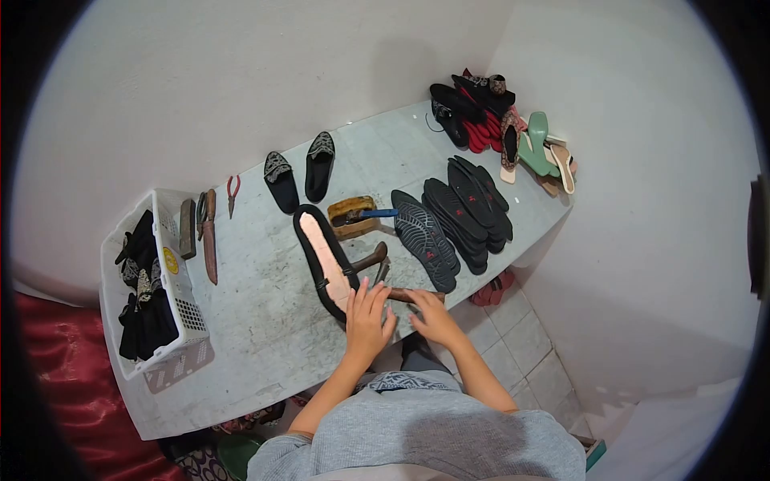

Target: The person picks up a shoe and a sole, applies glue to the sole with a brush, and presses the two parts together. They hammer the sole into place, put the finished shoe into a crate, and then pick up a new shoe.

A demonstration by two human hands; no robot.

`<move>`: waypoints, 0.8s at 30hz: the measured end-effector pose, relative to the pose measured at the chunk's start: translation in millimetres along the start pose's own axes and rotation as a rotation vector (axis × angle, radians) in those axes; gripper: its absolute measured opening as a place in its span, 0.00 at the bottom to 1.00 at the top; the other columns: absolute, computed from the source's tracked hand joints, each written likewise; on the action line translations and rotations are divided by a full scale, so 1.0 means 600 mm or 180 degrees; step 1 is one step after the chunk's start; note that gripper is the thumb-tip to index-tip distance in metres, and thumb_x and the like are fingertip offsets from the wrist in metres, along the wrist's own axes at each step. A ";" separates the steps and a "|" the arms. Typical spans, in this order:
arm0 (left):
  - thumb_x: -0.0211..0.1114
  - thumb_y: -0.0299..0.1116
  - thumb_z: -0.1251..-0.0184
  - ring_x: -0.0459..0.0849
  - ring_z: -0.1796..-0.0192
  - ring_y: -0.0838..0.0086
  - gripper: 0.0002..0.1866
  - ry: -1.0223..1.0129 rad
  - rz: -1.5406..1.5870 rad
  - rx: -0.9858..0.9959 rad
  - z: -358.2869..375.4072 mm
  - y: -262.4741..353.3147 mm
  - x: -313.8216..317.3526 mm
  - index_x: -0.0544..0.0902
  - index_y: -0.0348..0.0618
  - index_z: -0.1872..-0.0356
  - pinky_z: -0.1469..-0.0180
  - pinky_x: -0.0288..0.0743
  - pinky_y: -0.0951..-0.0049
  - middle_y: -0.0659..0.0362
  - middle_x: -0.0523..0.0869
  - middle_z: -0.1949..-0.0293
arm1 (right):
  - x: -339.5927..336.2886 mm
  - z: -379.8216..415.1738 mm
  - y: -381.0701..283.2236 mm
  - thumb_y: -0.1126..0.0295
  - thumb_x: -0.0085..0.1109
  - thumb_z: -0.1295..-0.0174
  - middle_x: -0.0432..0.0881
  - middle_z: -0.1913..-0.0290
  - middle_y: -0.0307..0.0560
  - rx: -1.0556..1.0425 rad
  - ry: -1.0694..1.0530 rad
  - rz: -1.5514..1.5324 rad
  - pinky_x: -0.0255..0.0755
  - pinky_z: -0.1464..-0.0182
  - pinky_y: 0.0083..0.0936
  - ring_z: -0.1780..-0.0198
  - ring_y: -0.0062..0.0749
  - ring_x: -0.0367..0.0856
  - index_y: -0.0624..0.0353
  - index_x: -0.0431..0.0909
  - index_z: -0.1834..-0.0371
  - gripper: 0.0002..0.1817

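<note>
A black shoe upper [305, 234] lies bottom up on the table, a pale pink insole [321, 248] showing in its middle. The spread fingers of my left hand [367, 322] rest at its near end. Right beside them is a hammer [399, 294], its wooden handle pointing right. My right hand [435, 322] has its fingers apart, fingertips right at that handle. A dark brown metal piece with a rounded end [370, 256] lies between the shoe and the hammer head.
A yellow-brown tub [353, 228] with a blue-handled brush [377, 213] stands behind. Black soles [425, 239] are stacked to the right, with shoes [481, 104] piled beyond. Two finished-looking slip-ons [281, 183], pliers [233, 196], a knife [210, 248] and a white basket [188, 317] lie leftward.
</note>
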State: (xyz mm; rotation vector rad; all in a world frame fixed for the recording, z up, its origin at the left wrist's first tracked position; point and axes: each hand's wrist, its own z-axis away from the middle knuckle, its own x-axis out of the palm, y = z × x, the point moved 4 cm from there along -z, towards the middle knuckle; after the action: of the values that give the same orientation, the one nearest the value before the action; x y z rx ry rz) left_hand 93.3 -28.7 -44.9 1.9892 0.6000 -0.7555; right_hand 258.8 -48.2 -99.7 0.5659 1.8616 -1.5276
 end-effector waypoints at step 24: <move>0.61 0.28 0.46 0.70 0.40 0.57 0.18 0.0344 -0.0047 -0.0546 -0.222 0.103 0.337 0.76 0.40 0.52 0.40 0.61 0.56 0.52 0.78 0.53 | -0.311 -0.266 0.527 0.62 0.52 0.38 0.68 0.41 0.61 0.0524 0.1191 0.0579 0.61 0.39 0.43 0.39 0.56 0.66 0.62 0.65 0.40 0.25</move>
State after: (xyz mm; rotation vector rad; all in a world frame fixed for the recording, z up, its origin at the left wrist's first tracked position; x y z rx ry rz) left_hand 311.7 81.1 -98.1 1.8773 0.7197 -0.5875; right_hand 571.5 192.4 -166.6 1.1319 1.8971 -1.5390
